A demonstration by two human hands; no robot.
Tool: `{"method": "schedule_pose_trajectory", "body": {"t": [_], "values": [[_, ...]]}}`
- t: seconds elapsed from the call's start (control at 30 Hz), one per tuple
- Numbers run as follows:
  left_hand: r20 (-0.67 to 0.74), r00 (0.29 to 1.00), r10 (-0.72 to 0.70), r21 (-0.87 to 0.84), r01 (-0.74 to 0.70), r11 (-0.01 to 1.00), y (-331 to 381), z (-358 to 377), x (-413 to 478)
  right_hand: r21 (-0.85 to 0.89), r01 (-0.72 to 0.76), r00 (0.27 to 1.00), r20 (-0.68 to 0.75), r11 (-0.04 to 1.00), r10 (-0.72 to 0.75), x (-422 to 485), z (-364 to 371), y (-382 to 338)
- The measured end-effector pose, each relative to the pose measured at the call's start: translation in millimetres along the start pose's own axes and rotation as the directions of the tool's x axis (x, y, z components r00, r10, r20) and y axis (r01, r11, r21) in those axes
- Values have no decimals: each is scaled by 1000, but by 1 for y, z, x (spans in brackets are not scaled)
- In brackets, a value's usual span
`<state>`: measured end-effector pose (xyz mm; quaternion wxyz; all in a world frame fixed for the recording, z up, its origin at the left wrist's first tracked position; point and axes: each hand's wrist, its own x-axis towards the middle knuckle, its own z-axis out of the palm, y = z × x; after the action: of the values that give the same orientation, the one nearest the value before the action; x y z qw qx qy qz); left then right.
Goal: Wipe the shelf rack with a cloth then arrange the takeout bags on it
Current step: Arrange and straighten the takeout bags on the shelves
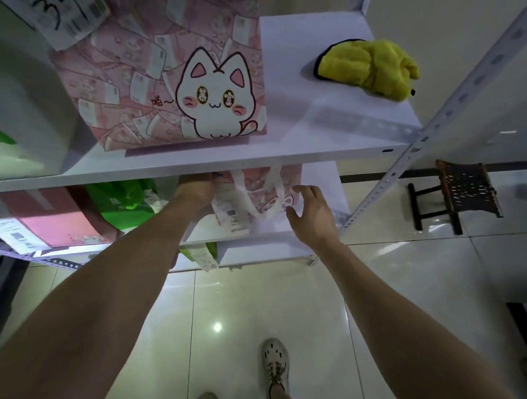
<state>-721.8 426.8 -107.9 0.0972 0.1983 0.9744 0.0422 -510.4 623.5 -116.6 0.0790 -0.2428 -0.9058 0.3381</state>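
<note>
From the head camera, the shelf rack (393, 151) shows two white shelves. On the upper shelf the yellow cloth (367, 67) lies crumpled near the right back corner. A pink cat bag (170, 81) stands left of it, its base close to the front edge.

On the lower shelf a smaller pink bag (269, 184) with white handles stands toward the right end, and both hands are at it. The left hand (195, 189) reaches to its left side under the upper shelf's front edge. Its fingers are hidden, so whether it grips cannot be told. The right hand (313, 214) is released, fingers spread, with the fingertips at the bag's right side by a handle loop.

The likely trouble is that loop: a finger drawn back through it would pull the light bag over the front edge. The receipt (231, 213) hanging off its front could snag or tear. A green bag (125, 198) crowds it on the left.
</note>
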Motion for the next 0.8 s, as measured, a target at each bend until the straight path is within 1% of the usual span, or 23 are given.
{"method": "schedule_pose_trajectory", "body": {"t": [0.07, 0.1, 0.2, 0.27, 0.37, 0.43, 0.47, 0.53, 0.6, 0.7, 0.77, 0.8], "values": [[-11, 1000, 5, -30, -5, 1000, -8, 12, 5, 2, 2, 1000, 15, 1000, -2, 1, 0, 0], [-10, 1000, -15, -56, 15, 998, -10, 14, 6, 8, 5, 1000, 24, 1000, -6, 1, 1, 0], [-24, 999, -21, -74, 19, 997, -6, 8, 1, 17, 29, 998, 51, 999, -29, -3, 1, 0], [-35, 999, -32, -124, 27, 992, -3, 0, -13, 3, 46, 997, 62, 999, -46, -9, -1, -2], [-33, 999, 17, -187, -23, 982, -18, 3, -32, 0, 49, 996, 74, 999, -48, -19, -6, -12], [-43, 997, 66, -188, -73, 979, -39, 23, -40, -3, 50, 996, 80, 999, -50, -27, -11, -24], [-48, 997, 67, -193, -75, 978, -47, 30, -48, -5, 53, 995, 83, 999, -52, -31, -13, -30], [-30, 997, 76, -220, -81, 972, -44, 12, -89, -6, 73, 994, 84, 997, -72, -39, -15, -44], [-12, 995, 98, -284, -97, 954, -45, -2, -126, -7, 101, 992, 81, 995, -100, -47, -15, -56], [2, 996, 89, -360, -82, 929, -58, -14, -161, 5, 164, 985, 51, 986, -164, -58, -15, -76], [-38, 995, 97, -404, -104, 909, -67, -25, -175, 27, 213, 977, 19, 977, -213, -62, -20, -92], [-85, 991, 102, -427, -129, 895, -71, -33, -180, 37, 239, 971, -12, 970, -239, -63, -25, -103]]}}
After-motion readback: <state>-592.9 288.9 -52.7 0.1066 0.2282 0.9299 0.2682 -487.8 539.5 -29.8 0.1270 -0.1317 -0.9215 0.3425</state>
